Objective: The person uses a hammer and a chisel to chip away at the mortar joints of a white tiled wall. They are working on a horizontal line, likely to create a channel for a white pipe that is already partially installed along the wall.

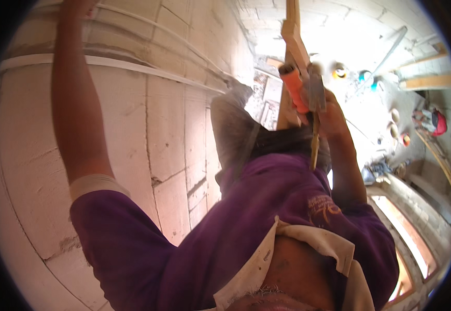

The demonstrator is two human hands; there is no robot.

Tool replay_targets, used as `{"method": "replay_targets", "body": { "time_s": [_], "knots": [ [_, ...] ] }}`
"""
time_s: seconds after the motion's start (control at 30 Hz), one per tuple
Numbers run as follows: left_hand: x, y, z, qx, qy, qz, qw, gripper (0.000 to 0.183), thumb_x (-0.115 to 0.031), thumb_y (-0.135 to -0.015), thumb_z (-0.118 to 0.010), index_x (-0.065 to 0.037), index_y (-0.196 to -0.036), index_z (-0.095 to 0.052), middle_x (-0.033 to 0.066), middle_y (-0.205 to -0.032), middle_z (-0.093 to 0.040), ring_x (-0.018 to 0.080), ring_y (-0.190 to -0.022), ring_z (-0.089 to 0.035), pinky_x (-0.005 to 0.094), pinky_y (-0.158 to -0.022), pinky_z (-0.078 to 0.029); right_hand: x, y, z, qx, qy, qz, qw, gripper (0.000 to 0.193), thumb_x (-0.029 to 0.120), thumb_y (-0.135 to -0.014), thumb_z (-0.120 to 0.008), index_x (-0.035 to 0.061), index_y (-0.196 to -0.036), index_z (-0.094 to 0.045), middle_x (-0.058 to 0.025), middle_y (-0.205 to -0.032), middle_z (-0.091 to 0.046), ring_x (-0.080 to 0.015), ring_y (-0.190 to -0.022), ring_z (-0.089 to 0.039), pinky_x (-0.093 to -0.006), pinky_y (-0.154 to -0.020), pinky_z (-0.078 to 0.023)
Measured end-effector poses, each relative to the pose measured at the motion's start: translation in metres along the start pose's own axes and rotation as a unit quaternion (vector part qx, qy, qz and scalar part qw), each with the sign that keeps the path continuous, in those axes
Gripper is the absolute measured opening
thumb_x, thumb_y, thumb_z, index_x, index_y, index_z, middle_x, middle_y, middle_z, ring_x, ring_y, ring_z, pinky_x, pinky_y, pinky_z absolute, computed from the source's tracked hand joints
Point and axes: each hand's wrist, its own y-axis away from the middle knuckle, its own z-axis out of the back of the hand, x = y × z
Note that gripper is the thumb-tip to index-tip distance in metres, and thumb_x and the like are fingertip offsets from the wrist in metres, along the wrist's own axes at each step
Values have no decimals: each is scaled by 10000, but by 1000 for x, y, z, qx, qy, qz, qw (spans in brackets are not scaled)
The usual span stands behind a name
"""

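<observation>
My left arm reaches up along the block wall (122, 129). At the top edge of the picture, my left hand (83, 7) is near the wall and mostly cut off, so its fingers do not show clearly. In front of my body, my right hand (330, 115) is closed around a tool with an orange tube-shaped grip (294, 87). A flat grey metal piece (316, 93) and a thin yellowish strip (314, 147) show beside that hand. The tool's exact kind cannot be made out.
White pipes or cables (127, 63) run along the wall at left. A wooden post (295, 44) rises beyond my right hand. Down at right are several buckets (393, 129), a person in red (435, 122), long poles (439, 158) and a frame with openings (407, 233).
</observation>
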Motion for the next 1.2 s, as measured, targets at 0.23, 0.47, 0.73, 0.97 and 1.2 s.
{"method": "replay_targets", "body": {
  "time_s": [0.23,0.47,0.73,0.97,1.2],
  "knots": [
    [-7,14,25,125,-20,15,992,359,-241,-823,-621,-51,-1091,-769,215,-1141,-739,370,-1103,-708,473,-928,-568,-8,-7,6,-7,59,39,997,313,275,-981,-687,39,-1176,-621,-86,-839,-679,-148,-594,-623,-279,-476,-472],
    [-14,37,57,107,42,45,992,260,-189,-810,-663,-18,-977,-767,211,-1074,-749,350,-1057,-724,427,-871,-590,-12,-12,-2,22,5,29,999,239,279,-986,-661,72,-1102,-642,-93,-784,-681,-158,-554,-617,-290,-453,-468],
    [33,18,113,-42,-3,-11,999,288,-167,-828,-648,-85,-1084,-753,178,-1084,-744,361,-1040,-709,446,-912,-562,-1,-7,-19,8,9,21,1000,255,258,-989,-656,51,-1138,-644,-89,-793,-678,-156,-560,-615,-284,-462,-469],
    [72,-12,104,43,-222,-249,942,325,-298,-846,-728,-96,-1101,-746,174,-1098,-730,344,-1068,-691,465,-937,-543,-19,-6,6,79,3,50,996,285,291,-996,-674,44,-1131,-632,-81,-802,-650,-153,-566,-598,-282,-452,-450],
    [85,33,80,-156,-338,-303,878,356,-315,-886,-692,-14,-1075,-691,161,-989,-719,315,-949,-704,441,-810,-566,1,19,9,107,-10,82,991,307,288,-1023,-658,42,-1194,-595,-108,-872,-674,-129,-589,-596,-258,-485,-453]
  ]
}}
